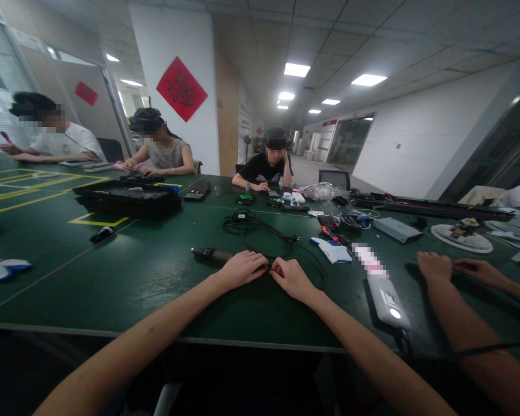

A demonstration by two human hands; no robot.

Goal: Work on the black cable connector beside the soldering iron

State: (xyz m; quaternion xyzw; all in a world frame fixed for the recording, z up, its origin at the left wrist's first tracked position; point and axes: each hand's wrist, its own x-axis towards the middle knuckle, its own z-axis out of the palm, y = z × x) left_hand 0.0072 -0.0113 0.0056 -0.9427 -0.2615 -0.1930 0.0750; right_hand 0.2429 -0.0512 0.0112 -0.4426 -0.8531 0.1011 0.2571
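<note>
Small dark piece: The small dark piece (268, 268) is between the fingertips of both hands, over the near middle of the table (156, 294); mostly covered, its shape and kind cannot be made out.
Right hand: The right hand (292, 278) has thumb and forefinger nearly closed at the piece, seemingly pinching it.
Left hand: The left hand (242, 268) is bent palm down, fingers together and reaching the piece; its thumb is hidden, so its grip cannot be told.
Dark tool: The dark tool (203, 253) lies left of the hands, its right end hidden behind the left hand.
Black cable: The black cable (281, 234) loops beyond the hands; some turns overlap and are hard to trace.
Right side: A white power strip (387, 300) lies near, its far end pixelated; a co-worker's forearms (463, 312) are cut off by the frame.
Far side: Three seated people have blurred faces.
</note>
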